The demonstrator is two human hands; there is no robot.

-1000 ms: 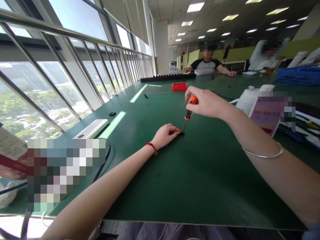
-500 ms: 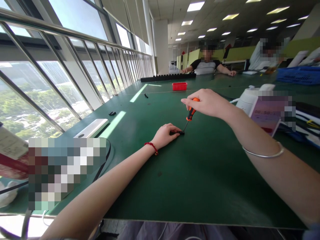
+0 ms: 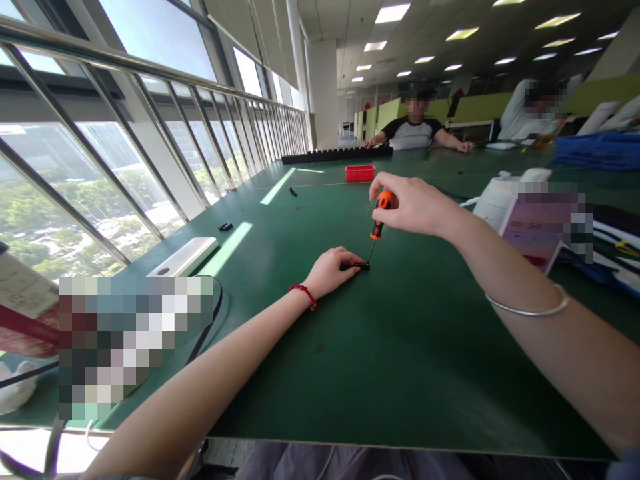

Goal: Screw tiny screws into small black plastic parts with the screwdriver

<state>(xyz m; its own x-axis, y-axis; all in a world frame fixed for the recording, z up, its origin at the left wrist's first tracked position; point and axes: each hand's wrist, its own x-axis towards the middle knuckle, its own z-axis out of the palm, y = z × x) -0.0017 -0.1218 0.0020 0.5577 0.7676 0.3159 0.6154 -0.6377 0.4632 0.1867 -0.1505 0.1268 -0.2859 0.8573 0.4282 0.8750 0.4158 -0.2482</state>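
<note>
My left hand [image 3: 334, 270] rests on the green table, its fingers pinching a small black part [image 3: 362, 266] against the surface. What kind of part it is I cannot make out. Above and to the right, my right hand [image 3: 413, 203] grips the orange and black handle of a screwdriver [image 3: 377, 229]. The screwdriver leans slightly, and its thin shaft reaches down to the black part near my left fingertips. Whether the tip sits in a screw is too small to tell.
A red tray [image 3: 360, 173] stands farther back, before a long black strip [image 3: 337, 155]. Small black pieces [image 3: 225, 227] lie left, near a white case [image 3: 185, 257]. At right are a propped display [image 3: 533, 230] and a blue basket [image 3: 597, 152]. Two people sit across the table.
My right fingers have shifted on the handle, the index finger now lifted and curled. The screwdriver stands a little more upright. My left hand and the black part have stayed in place.
</note>
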